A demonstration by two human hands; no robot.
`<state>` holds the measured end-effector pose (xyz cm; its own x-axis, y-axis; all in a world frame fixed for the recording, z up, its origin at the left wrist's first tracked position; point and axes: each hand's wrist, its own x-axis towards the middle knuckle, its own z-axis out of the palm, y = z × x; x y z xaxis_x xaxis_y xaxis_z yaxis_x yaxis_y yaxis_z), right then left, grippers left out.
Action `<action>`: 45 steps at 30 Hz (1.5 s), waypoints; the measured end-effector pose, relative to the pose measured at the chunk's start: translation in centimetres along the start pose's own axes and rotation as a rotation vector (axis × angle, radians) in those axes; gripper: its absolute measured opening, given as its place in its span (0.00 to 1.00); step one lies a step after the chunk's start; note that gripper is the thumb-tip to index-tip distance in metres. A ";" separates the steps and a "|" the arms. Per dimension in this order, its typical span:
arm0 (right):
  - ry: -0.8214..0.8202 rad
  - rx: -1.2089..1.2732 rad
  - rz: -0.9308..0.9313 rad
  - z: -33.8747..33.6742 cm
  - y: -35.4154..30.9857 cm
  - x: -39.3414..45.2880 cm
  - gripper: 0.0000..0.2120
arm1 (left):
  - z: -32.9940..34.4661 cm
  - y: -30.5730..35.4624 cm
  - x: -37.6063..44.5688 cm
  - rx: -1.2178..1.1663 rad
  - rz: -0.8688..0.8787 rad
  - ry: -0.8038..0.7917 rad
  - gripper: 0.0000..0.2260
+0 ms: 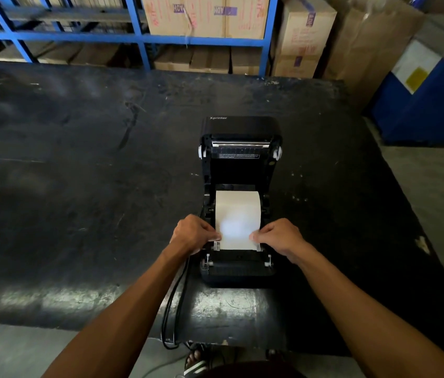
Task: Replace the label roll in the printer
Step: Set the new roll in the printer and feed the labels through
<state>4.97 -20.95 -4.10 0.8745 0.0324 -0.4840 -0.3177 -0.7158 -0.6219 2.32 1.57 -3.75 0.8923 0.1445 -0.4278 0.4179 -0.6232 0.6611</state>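
White paper [237, 222] runs from the roll [238, 199], which sits in the bay of the open printer [239, 203], down toward the front edge, where I pinch it on both sides. My left hand [195, 233] is closed on the left margin of the strip and my right hand [276, 234] on the right margin, thumbs and fingertips pressed together on the sheet. The lid [241, 137] stands tilted back behind the roll.

The main risk is skew. If one hand pulls harder than the other, the strip goes crooked between the two pale guides [216, 246] at the front, and I judge it would then wander or jam once the lid shuts. Pulling too hard could also lift the roll out of its holders or tear the paper at a pinch point. If the leading edge stops short of the front bar, the lid may close without catching it.

Cables [173, 309] hang off the near edge of the dark surface [79, 186] by my left forearm; a snag there could drag the printer.
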 end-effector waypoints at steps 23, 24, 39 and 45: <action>-0.106 0.034 -0.010 -0.8 -0.7 -0.3 0.13 | -1.3 1.2 0.6 -0.010 -0.055 -0.143 0.14; -0.120 0.031 -0.003 -1.0 -0.8 -0.3 0.14 | -1.2 1.1 0.5 -0.027 -0.060 -0.132 0.13; 0.114 -0.035 -0.089 0.7 -0.4 -2.4 0.11 | -0.8 0.8 -0.5 -0.026 -0.021 -0.085 0.10; 0.124 -0.445 -0.586 1.5 1.3 -6.2 0.19 | -1.0 1.2 -0.8 0.065 0.016 -0.059 0.09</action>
<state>-1.41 -21.03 -2.85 0.8984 0.4350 -0.0603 0.3684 -0.8214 -0.4354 2.27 1.49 -1.97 0.8861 0.0897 -0.4548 0.3901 -0.6742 0.6271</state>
